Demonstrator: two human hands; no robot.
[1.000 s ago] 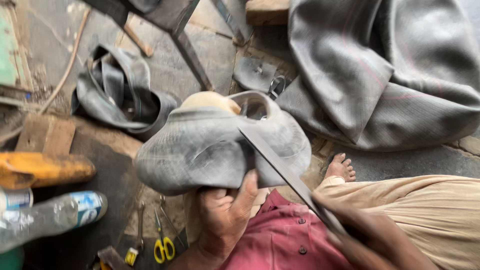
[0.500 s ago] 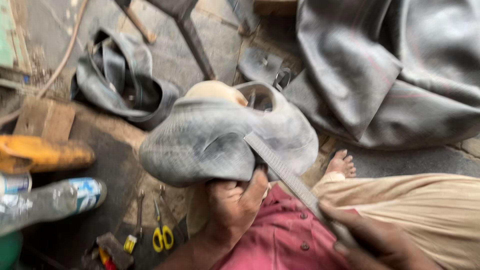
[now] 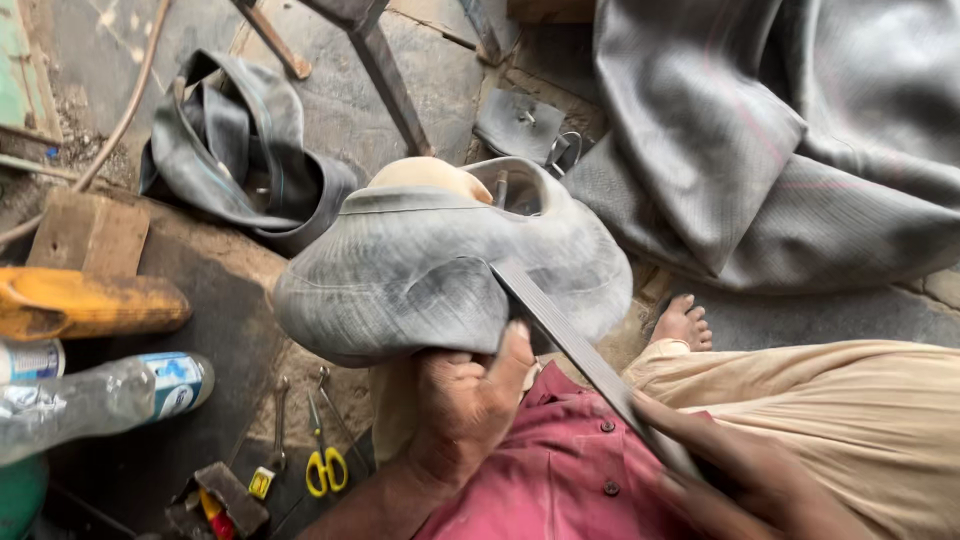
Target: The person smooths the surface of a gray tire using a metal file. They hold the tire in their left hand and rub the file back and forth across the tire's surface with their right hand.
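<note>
The left hand point(image 3: 470, 400) clamps the inner tube point(image 3: 430, 270) while the right hand point(image 3: 740, 470) grips the file point(image 3: 580, 350) across it, rasping; a steady, flat push seems needed.

I see a grey rubber inner tube point(image 3: 420, 270) draped over a rounded block, a long flat metal file point(image 3: 580, 350) lying diagonally across it.

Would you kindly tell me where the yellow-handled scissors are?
In the head view, the yellow-handled scissors lie on the floor at lower left, beside the left hand.
</note>
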